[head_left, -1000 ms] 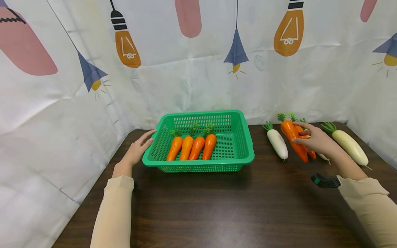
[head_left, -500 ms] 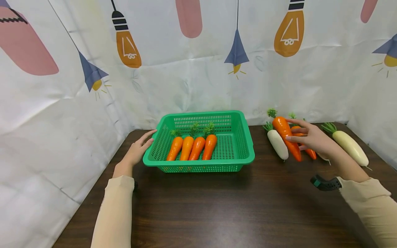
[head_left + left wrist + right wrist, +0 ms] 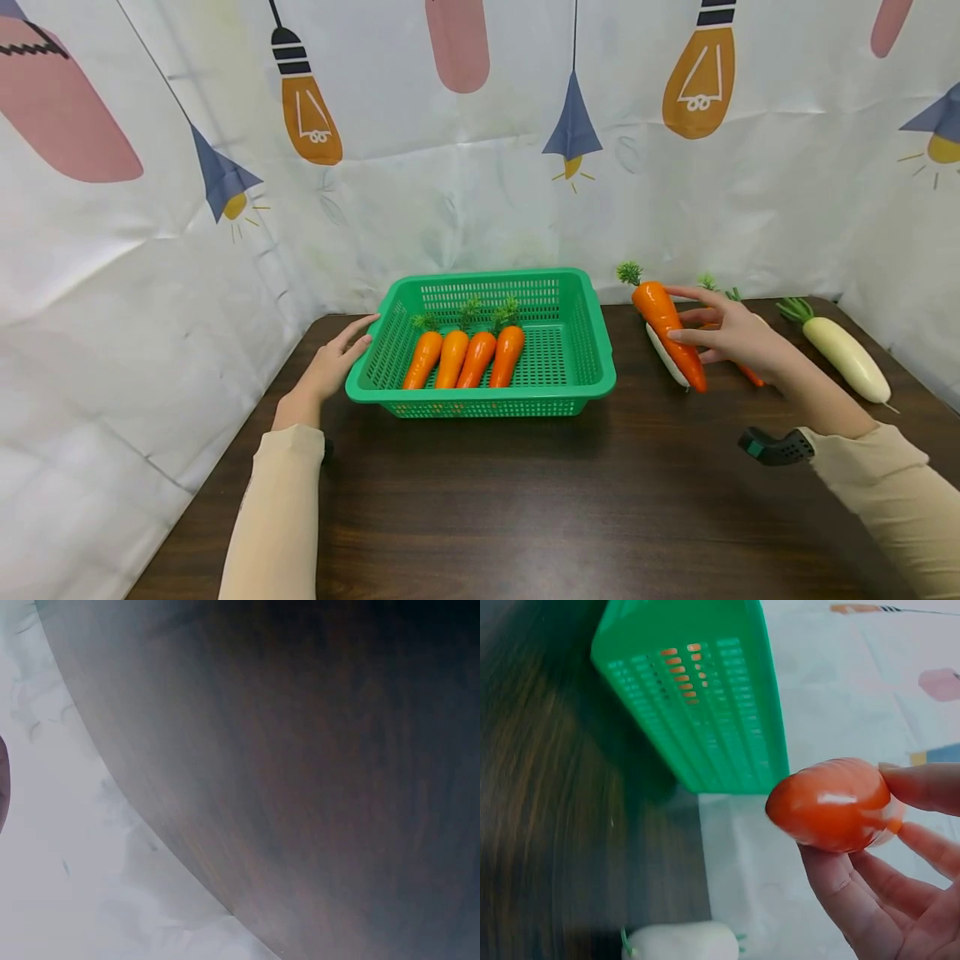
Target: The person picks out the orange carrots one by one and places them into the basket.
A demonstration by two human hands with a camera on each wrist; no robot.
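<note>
A carrot [image 3: 662, 321] with a leafy green top hangs above the table at the right, gripped between the thumb and fingers of my right hand [image 3: 723, 329]. In the right wrist view the carrot [image 3: 832, 806] points its tip toward the camera. Behind it in the head view lies a white radish [image 3: 663, 354], partly covered. My left hand [image 3: 333, 362] rests with extended fingers against the left rim of a green basket [image 3: 480, 392]. Several carrots [image 3: 476, 358] lie side by side in the basket's left and middle part.
Another carrot [image 3: 752, 375] lies mostly hidden behind my right hand. A pale, longer radish [image 3: 847, 358] lies at the far right of the dark wooden table [image 3: 525, 508]. A patterned white cloth [image 3: 487, 208] stands behind the table.
My right hand has carried the carrot leftward, away from the other carrot and in front of the white radish. The left hand and the basket have stayed in place.
</note>
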